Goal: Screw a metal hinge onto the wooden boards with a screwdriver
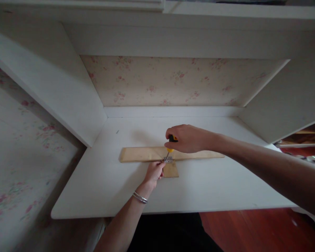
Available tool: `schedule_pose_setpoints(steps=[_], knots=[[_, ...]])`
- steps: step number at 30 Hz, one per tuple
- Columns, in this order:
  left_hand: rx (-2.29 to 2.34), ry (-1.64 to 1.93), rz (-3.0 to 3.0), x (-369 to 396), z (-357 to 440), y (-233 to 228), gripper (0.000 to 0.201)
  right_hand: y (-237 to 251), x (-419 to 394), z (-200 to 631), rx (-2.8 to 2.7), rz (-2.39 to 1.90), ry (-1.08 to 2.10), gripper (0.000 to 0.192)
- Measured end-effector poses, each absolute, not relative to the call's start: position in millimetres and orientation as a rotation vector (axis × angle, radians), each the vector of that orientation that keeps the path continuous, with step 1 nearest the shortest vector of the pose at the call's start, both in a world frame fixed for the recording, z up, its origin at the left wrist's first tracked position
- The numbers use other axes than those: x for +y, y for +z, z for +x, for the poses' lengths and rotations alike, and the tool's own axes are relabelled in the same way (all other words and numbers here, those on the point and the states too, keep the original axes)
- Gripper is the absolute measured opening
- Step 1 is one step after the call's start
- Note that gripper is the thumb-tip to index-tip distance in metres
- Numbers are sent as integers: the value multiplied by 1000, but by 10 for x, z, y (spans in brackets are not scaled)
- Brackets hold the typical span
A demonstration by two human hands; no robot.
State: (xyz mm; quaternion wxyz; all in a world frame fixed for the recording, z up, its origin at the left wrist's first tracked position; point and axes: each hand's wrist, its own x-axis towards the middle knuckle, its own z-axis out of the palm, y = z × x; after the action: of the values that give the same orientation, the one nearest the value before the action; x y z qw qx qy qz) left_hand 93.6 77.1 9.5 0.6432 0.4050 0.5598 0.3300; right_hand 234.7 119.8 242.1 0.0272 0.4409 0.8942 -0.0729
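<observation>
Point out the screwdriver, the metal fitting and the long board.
Screwdriver (pixel 170 149), head view: yellow part of the handle.
Metal fitting (pixel 169 159), head view: middle of its face.
Long board (pixel 144 154), head view: upper face, left of the fitting.

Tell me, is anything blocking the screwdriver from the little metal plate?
Nothing that I can see. The right hand holds the yellow-and-black screwdriver, and its shaft slants down to the metal plate on the wood. The left hand is close beside the tip.

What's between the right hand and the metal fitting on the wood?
The screwdriver: gripped by the right hand, it slants down to the left end of the metal fitting, as the head view shows. Tip contact is too small to tell.
</observation>
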Motion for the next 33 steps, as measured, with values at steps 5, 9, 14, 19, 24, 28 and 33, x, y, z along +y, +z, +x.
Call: schedule_pose_setpoints(steps=[5,9,14,19,24,28,33], knots=[[1269,733,908,790,934,101,29,2421,1211,2341,2809,1279,-247,23],[1274,727,913,796,932,115,28,2449,1192,2311,2699,1374,-244,23],[1271,707,953,808,938,109,28,2447,1171,2330,2732,1332,-150,15],[1264,715,966,806,944,98,28,2414,1189,2376,2781,1315,-203,30],[1262,709,958,797,933,105,27,2418,1219,2384,2758,1315,-197,22],[1244,676,950,808,916,115,28,2431,1225,2402,2801,1248,-259,22],[1241,687,933,819,910,112,27,2394,1236,2411,2803,1363,-226,23]])
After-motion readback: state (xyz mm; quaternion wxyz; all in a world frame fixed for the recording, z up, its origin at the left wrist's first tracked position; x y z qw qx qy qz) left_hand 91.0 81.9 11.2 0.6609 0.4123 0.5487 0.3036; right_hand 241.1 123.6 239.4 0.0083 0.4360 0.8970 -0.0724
